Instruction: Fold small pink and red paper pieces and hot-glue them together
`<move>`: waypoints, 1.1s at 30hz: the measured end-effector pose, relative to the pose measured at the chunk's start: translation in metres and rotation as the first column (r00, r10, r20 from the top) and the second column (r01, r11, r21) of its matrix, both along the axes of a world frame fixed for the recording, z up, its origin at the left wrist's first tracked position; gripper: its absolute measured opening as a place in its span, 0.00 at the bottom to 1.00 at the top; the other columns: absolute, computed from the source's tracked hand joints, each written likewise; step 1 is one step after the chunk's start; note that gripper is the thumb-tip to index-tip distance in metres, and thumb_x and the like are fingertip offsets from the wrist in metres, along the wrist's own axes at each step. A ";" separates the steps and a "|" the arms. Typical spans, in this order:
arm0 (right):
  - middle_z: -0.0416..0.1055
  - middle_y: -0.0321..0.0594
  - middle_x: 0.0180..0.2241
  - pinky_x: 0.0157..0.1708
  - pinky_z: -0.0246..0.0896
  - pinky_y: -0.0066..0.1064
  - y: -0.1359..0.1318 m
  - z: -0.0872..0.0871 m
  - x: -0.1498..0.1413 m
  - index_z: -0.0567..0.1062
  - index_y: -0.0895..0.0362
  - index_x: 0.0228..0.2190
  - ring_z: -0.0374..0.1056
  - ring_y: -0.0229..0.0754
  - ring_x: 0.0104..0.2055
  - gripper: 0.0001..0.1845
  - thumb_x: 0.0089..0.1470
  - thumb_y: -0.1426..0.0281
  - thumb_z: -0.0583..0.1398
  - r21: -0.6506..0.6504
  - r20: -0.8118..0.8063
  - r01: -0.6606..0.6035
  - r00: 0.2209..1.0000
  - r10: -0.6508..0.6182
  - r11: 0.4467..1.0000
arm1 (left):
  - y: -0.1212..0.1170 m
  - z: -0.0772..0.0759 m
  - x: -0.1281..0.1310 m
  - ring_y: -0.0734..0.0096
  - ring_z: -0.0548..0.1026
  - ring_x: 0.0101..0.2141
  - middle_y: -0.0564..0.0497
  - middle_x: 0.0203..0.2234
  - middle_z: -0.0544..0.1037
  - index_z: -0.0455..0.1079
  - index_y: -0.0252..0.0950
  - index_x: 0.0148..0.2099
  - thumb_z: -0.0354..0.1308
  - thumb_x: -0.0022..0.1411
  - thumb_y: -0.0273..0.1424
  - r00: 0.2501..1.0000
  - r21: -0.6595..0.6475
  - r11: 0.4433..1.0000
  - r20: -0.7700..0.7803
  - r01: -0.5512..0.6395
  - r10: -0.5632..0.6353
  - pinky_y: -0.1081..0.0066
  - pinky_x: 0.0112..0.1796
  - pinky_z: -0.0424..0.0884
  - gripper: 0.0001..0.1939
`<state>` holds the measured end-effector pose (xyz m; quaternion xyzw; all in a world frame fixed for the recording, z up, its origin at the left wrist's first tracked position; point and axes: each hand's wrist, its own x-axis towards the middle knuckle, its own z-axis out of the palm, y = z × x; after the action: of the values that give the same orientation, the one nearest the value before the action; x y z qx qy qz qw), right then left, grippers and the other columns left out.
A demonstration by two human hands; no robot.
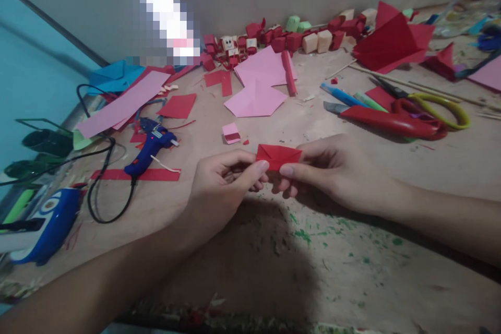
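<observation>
A small piece of folded red paper (278, 154) with diagonal creases is held up above the table between both hands. My left hand (230, 177) pinches its left end, thumb in front and fingers behind. On the other side, my right hand (329, 169) grips the right end the same way, thumb along the lower edge. Just beyond my left hand lies a small pink and red folded paper piece (231, 133), with a tiny red scrap beside it. Behind that are pink paper sheets (256, 98).
A blue glue gun (148, 148) with a black cord lies left, near a blue tape dispenser (55, 224). Yellow-handled scissors (442, 107) and a red-handled cutter (387, 121) lie right. Several small red paper boxes (293, 40) line the wall by large red paper (391, 44).
</observation>
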<state>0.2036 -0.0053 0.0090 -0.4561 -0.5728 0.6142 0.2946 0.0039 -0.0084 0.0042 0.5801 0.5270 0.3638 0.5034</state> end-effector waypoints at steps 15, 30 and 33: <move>0.75 0.36 0.23 0.23 0.60 0.26 -0.002 -0.002 -0.003 0.80 0.57 0.26 0.67 0.35 0.24 0.16 0.62 0.63 0.61 0.052 0.022 -0.085 0.996 0.084 0.995 | -0.004 -0.002 -0.001 0.78 0.75 0.23 0.53 0.21 0.78 0.76 0.33 0.27 0.65 0.60 0.29 0.998 -0.043 0.998 -0.033 0.053 -0.054 0.80 0.25 0.71 0.09; 0.78 0.38 0.23 0.21 0.61 0.25 0.002 -0.004 0.001 0.81 0.57 0.24 0.71 0.35 0.23 0.16 0.57 0.60 0.66 -0.077 -0.072 -0.033 0.997 0.027 0.997 | 0.001 -0.006 -0.003 0.78 0.77 0.25 0.54 0.24 0.80 0.79 0.33 0.32 0.65 0.62 0.30 0.993 -0.017 0.994 0.049 0.110 -0.109 0.81 0.29 0.74 0.07; 0.78 0.39 0.23 0.21 0.62 0.26 0.002 -0.004 0.001 0.81 0.56 0.23 0.72 0.36 0.24 0.15 0.56 0.59 0.67 -0.093 -0.062 -0.035 0.998 0.029 0.995 | 0.001 -0.005 -0.003 0.79 0.76 0.24 0.54 0.22 0.80 0.78 0.33 0.30 0.65 0.62 0.29 0.997 -0.038 0.997 0.052 0.066 -0.064 0.81 0.28 0.74 0.08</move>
<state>0.2048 -0.0033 0.0050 -0.4412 -0.5414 0.6586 0.2802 0.0013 -0.0071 -0.0012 0.5775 0.5020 0.3511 0.5396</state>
